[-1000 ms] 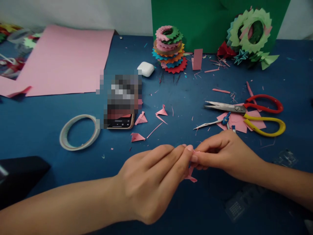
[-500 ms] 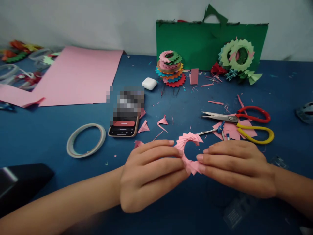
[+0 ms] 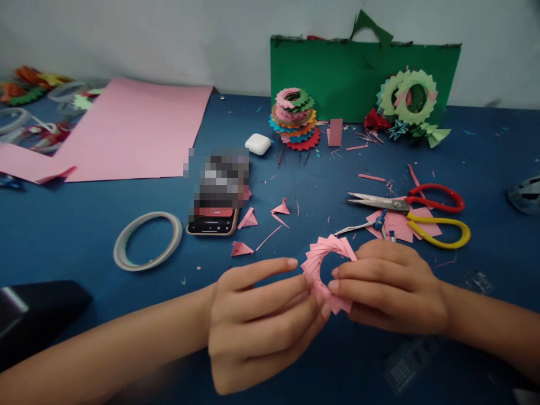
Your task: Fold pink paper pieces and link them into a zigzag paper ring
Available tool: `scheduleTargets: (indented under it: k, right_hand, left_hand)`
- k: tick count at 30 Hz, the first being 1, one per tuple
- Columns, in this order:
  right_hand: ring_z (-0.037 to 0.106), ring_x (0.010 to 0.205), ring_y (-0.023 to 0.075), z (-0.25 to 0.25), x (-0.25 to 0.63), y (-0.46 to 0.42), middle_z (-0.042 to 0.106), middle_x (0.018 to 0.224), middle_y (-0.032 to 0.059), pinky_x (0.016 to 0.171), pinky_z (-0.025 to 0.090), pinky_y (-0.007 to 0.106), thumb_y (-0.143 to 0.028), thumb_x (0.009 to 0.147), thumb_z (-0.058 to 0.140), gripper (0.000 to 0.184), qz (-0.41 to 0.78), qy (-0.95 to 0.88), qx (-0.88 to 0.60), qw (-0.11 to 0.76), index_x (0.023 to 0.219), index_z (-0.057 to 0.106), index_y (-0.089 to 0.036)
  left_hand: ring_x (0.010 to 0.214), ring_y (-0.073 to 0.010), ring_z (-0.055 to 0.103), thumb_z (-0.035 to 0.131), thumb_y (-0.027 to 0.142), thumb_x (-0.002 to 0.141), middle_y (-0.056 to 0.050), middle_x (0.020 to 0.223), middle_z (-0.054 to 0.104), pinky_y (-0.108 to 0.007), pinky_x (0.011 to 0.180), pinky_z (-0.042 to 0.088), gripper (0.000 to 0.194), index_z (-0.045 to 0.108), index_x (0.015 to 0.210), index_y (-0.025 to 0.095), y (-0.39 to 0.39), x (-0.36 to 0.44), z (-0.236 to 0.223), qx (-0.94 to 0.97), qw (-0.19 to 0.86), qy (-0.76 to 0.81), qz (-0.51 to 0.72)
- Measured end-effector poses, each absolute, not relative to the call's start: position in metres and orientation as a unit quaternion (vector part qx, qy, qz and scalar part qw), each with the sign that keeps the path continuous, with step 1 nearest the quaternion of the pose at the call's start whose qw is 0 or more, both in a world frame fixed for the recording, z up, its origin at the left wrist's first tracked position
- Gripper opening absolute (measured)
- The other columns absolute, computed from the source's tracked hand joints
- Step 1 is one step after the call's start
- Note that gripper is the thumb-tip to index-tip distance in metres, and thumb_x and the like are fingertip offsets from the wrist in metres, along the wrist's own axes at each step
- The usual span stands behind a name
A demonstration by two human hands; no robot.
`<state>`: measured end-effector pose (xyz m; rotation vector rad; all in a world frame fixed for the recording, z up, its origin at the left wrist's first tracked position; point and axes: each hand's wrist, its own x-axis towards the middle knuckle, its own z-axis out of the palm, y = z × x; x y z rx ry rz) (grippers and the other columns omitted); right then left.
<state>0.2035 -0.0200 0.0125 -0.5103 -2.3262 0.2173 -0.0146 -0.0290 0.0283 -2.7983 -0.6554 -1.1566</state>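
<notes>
Both hands have shifted since half a second ago: the left hand [image 3: 261, 320] sits slightly nearer with its index finger lifted, and the right hand [image 3: 392, 287] has come left onto the pink ring [image 3: 323, 249]. At the far left lies a pink sheet [image 3: 139, 129], with a black object [image 3: 37, 315] at the near left. Right of that, a tape roll [image 3: 120, 244] lies flat, then a phone [image 3: 211, 224], its upper part blurred. Past the phone are a white case [image 3: 258, 144] and, nearer, folded pieces [image 3: 242, 248]. The left hand is half open, middle fingers touching the ring's left side. The ring is at the near middle, raised between the hands, of overlapping folded paper; the right hand is nearly closed, pinching its right side. A ring stack [image 3: 293, 121] stands far off before a green board [image 3: 337, 73]. Farther right, beyond the right hand, scissors [image 3: 399, 204] lie partly over pink scraps [image 3: 403, 229], and a light green ring [image 3: 430, 84] leans at the far right.
</notes>
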Motion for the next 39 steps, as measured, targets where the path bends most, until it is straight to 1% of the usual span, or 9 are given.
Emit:
scheduleTargets:
  k: [6,14,19,21,24,28,33,37,39]
  right_hand:
    - [0.057,0.069,0.0123,0.007,0.2,-0.019,0.069,0.083,0.0061,0.061,0.045,0.026,-0.019,0.09,0.052,0.014,0.161,-0.894,-0.174,0.381,0.092,0.063,-0.011]
    - [0.059,0.063,0.0099,0.015,0.207,-0.014,0.07,0.081,-0.0017,0.051,0.047,0.023,-0.019,0.088,0.053,0.017,0.026,-0.938,-0.085,0.335,0.083,0.069,-0.02]
    - [0.061,0.064,0.0126,0.02,0.208,-0.016,0.069,0.077,-0.0008,0.046,0.047,0.024,-0.017,0.083,0.057,0.014,0.001,-0.938,-0.065,0.34,0.078,0.07,-0.018]
    - [0.06,0.061,0.0134,0.019,0.209,-0.018,0.069,0.075,0.0014,0.044,0.044,0.026,-0.017,0.081,0.058,0.011,0.012,-0.936,-0.079,0.343,0.081,0.07,-0.015]
    - [0.057,0.055,0.0127,0.016,0.208,-0.019,0.069,0.075,0.0035,0.042,0.042,0.027,-0.017,0.081,0.059,0.015,0.013,-0.935,-0.1,0.341,0.091,0.068,-0.01]
    - [0.058,0.054,0.0115,0.015,0.207,-0.018,0.069,0.074,0.0024,0.039,0.041,0.026,-0.018,0.084,0.056,0.016,-0.004,-0.94,-0.079,0.332,0.091,0.069,-0.011]
    - [0.063,0.062,0.0106,0.024,0.206,-0.019,0.072,0.08,0.0024,0.044,0.045,0.024,-0.015,0.086,0.053,0.017,0.028,-0.937,-0.1,0.333,0.089,0.07,-0.012]
    - [0.063,0.076,0.0088,0.024,0.211,-0.023,0.072,0.091,-0.0064,0.062,0.052,0.022,-0.016,0.088,0.052,0.02,-0.023,-0.923,-0.125,0.363,0.085,0.071,-0.024]
    - [0.062,0.081,0.0077,0.02,0.213,-0.025,0.071,0.096,-0.0098,0.063,0.052,0.021,-0.015,0.087,0.056,0.02,-0.072,-0.916,-0.126,0.375,0.084,0.071,-0.028]
  left_hand:
    - [0.072,-0.0068,0.068,0.07,0.009,0.075,0.011,0.072,0.072,-0.023,0.081,0.059,0.014,0.064,0.07,0.021,-0.032,-0.016,0.027,-0.904,-0.006,-0.22,-0.368]
    - [0.081,-0.0057,0.067,0.069,0.009,0.075,0.012,0.075,0.072,-0.024,0.092,0.055,0.013,0.066,0.073,0.021,-0.035,-0.018,0.027,-0.918,-0.019,-0.189,-0.349]
    - [0.083,-0.0104,0.067,0.065,0.01,0.078,0.011,0.079,0.072,-0.027,0.087,0.058,0.016,0.069,0.074,0.026,-0.021,-0.022,0.023,-0.942,0.022,-0.095,-0.32]
    - [0.081,-0.0106,0.067,0.06,0.011,0.081,0.011,0.081,0.071,-0.027,0.082,0.058,0.021,0.069,0.072,0.027,-0.017,-0.025,0.017,-0.915,0.043,-0.083,-0.393]
    - [0.076,-0.0089,0.066,0.061,0.013,0.081,0.012,0.087,0.07,-0.025,0.075,0.058,0.02,0.069,0.074,0.03,-0.018,-0.027,0.01,-0.9,0.064,-0.104,-0.417]
    - [0.079,-0.0083,0.067,0.06,0.014,0.082,0.012,0.083,0.072,-0.023,0.072,0.058,0.017,0.067,0.078,0.029,-0.022,-0.026,0.016,-0.925,0.028,-0.155,-0.347]
    - [0.08,-0.0117,0.067,0.058,0.013,0.081,0.01,0.08,0.072,-0.025,0.067,0.057,0.019,0.068,0.071,0.026,-0.015,-0.023,0.014,-0.907,0.034,-0.101,-0.408]
    - [0.085,-0.0124,0.066,0.059,0.012,0.08,0.01,0.086,0.072,-0.027,0.071,0.057,0.019,0.067,0.068,0.026,-0.012,-0.024,0.006,-0.885,0.058,-0.131,-0.444]
    - [0.087,-0.0107,0.066,0.059,0.013,0.082,0.012,0.089,0.072,-0.027,0.076,0.057,0.02,0.067,0.072,0.029,-0.016,-0.025,0.007,-0.89,0.075,-0.136,-0.428]
